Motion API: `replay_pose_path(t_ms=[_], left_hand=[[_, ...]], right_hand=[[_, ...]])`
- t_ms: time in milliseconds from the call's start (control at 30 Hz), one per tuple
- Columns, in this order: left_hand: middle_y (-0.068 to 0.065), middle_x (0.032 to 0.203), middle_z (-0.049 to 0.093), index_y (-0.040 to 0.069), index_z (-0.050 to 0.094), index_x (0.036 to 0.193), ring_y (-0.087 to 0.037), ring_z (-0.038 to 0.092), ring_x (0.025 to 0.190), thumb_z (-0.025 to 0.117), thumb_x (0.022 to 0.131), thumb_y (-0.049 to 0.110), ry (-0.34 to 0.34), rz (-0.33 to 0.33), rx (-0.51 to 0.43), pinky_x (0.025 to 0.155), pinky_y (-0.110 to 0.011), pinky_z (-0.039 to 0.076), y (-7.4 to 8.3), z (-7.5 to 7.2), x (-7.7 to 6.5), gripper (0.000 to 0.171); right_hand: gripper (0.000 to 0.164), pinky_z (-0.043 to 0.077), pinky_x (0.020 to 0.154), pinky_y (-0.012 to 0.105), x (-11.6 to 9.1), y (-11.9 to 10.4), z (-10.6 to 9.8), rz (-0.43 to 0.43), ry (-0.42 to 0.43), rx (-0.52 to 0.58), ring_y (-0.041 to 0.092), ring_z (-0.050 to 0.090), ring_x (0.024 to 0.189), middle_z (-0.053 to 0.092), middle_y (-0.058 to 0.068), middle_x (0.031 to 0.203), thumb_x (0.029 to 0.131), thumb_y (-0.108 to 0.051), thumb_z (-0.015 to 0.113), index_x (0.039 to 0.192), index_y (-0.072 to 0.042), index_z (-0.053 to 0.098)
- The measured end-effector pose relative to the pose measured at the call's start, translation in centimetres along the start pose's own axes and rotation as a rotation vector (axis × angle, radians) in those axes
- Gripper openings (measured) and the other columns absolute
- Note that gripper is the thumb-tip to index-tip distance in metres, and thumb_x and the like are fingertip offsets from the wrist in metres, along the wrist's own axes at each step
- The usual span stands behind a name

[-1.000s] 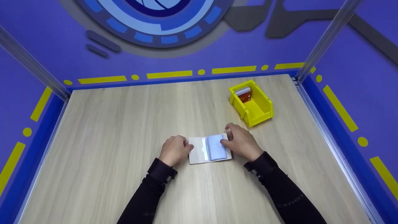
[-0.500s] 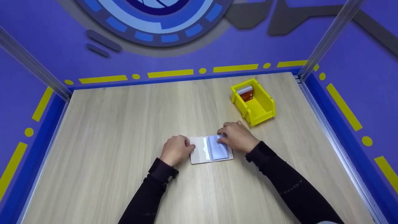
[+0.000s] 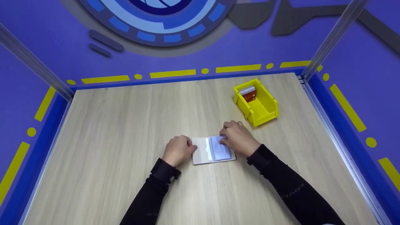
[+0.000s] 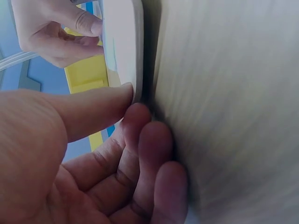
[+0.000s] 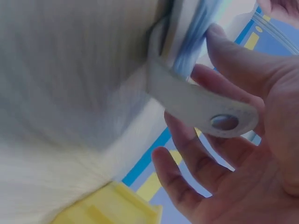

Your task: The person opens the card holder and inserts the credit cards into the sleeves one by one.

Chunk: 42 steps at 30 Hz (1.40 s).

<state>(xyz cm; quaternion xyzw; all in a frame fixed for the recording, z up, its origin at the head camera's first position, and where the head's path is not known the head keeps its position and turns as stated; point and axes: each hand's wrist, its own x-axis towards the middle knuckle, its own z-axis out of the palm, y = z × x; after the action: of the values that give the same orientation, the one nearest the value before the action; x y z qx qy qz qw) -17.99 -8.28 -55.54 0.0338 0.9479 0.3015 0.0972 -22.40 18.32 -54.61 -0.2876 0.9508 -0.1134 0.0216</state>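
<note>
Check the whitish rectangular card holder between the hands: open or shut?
Open: the whitish rectangular card holder lies spread, its translucent bluish plastic sleeves exposed.

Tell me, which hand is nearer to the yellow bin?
Right. The right hand is just short of the yellow bin, at the right part of the open booklet; the left hand is farther away, at the booklet's left edge.

Yellow bin (image 3: 265, 119): rear right of wood-grained table (image 3: 125, 137) | red-fronted cards (image 3: 249, 95): inside bin | wall (image 3: 175, 66): purple-blue, yellow dashes
</note>
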Motion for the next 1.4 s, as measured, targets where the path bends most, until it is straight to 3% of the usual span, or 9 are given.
replay_pose_path(t_ms=[300, 467, 600, 767, 1033, 1300, 1400], left_hand=[[0.007, 0.065, 0.05, 0.021, 0.054, 0.064, -0.017, 0.048, 0.063, 0.08, 0.099, 0.029, 0.002, -0.003, -0.005, 0.062, -0.032, 0.036, 0.0, -0.01, -0.05, 0.044], [0.008, 0.064, 0.048, 0.021, 0.052, 0.064, -0.016, 0.047, 0.062, 0.079, 0.099, 0.028, 0.002, -0.002, -0.004, 0.062, -0.032, 0.035, -0.03, 0.08, -0.04, 0.045], [0.008, 0.064, 0.047, 0.022, 0.051, 0.063, -0.015, 0.046, 0.062, 0.079, 0.099, 0.028, -0.003, -0.006, 0.001, 0.061, -0.032, 0.034, 0.05, 0.07, -0.14, 0.046], [0.006, 0.067, 0.051, 0.021, 0.054, 0.064, -0.017, 0.05, 0.064, 0.079, 0.1, 0.03, -0.006, -0.017, 0.013, 0.062, -0.033, 0.037, 0.14, 0.0, -0.16, 0.044], [0.005, 0.069, 0.054, 0.021, 0.058, 0.066, -0.018, 0.052, 0.066, 0.079, 0.1, 0.03, -0.003, -0.017, 0.019, 0.063, -0.033, 0.038, 0.09, 0.07, -0.05, 0.041], [0.005, 0.068, 0.054, 0.02, 0.058, 0.066, -0.017, 0.051, 0.064, 0.079, 0.1, 0.03, -0.003, -0.018, 0.012, 0.062, -0.033, 0.038, 0.16, 0.03, -0.16, 0.042], [0.005, 0.067, 0.053, 0.021, 0.057, 0.065, -0.017, 0.051, 0.064, 0.079, 0.1, 0.03, -0.005, -0.016, 0.013, 0.062, -0.033, 0.038, 0.17, 0.02, -0.16, 0.043]], right_hand=[[0.025, 0.047, 0.086, 0.045, 0.01, -0.23, -0.1, 0.005, -0.001, 0.0, 0.028, 0.065, 0.095, 0.068, 0.005, 0.1, 0.095, -0.03, 0.091, 0.101, -0.008, 0.08], [0.019, 0.047, 0.086, 0.044, 0.18, -0.46, -0.02, 0.013, -0.001, 0.068, 0.026, 0.067, 0.09, 0.072, 0.005, 0.094, 0.096, -0.02, 0.088, 0.098, -0.008, 0.074], [0.007, 0.051, 0.085, 0.044, 0.12, -0.58, 0.1, -0.024, 0.018, 0.077, 0.024, 0.072, 0.085, 0.078, 0.006, 0.09, 0.1, -0.011, 0.081, 0.095, -0.007, 0.078], [0.008, 0.055, 0.087, 0.046, 0.03, -0.57, 0.04, -0.066, 0.067, 0.046, 0.022, 0.078, 0.087, 0.084, 0.004, 0.093, 0.102, -0.011, 0.078, 0.099, -0.01, 0.085], [0.01, 0.055, 0.094, 0.044, 0.17, -0.44, -0.21, -0.055, 0.1, 0.018, 0.027, 0.063, 0.105, 0.074, 0.005, 0.111, 0.102, -0.021, 0.082, 0.099, -0.012, 0.086], [0.009, 0.052, 0.087, 0.041, 0.1, -0.37, -0.49, -0.131, 0.156, 0.004, 0.024, 0.061, 0.095, 0.077, 0.002, 0.101, 0.101, -0.017, 0.081, 0.097, -0.013, 0.089], [0.011, 0.055, 0.083, 0.037, 0.15, -0.53, -0.65, -0.11, 0.115, 0.058, 0.021, 0.062, 0.092, 0.076, 0.003, 0.099, 0.102, -0.019, 0.08, 0.098, -0.011, 0.086]])
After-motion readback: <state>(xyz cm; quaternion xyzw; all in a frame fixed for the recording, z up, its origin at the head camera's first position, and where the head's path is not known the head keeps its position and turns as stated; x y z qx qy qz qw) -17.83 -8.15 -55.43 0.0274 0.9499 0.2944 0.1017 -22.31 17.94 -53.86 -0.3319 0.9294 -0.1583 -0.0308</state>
